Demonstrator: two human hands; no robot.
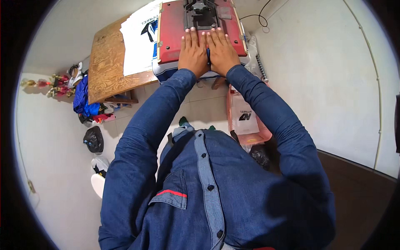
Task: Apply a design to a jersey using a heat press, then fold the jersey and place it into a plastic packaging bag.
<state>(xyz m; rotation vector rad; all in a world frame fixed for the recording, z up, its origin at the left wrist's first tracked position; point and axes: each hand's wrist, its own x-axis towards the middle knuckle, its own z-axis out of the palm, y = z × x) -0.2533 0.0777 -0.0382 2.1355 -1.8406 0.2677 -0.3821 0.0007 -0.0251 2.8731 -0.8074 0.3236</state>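
Both of my hands lie flat on the front part of a red, flat-topped machine [173, 31], fingers stretched forward and thumbs side by side. My left hand [193, 55] and my right hand [222, 51] hold nothing; their fingertips reach the front of a black metal mount [202, 21] on the red top. White and blue material [166, 68] shows beneath the red top's front edge. Left of the machine lies a stack of white printed sheets or bags [134, 52]; which of the two I cannot tell.
A wooden table [102, 62] extends to the left. Below on the right stands a pink basket [263, 134] with a white printed bag [243, 116] inside. Blue cloth [83, 98] and a black plastic bag [93, 138] are at the left. A wall [329, 75] rises on the right.
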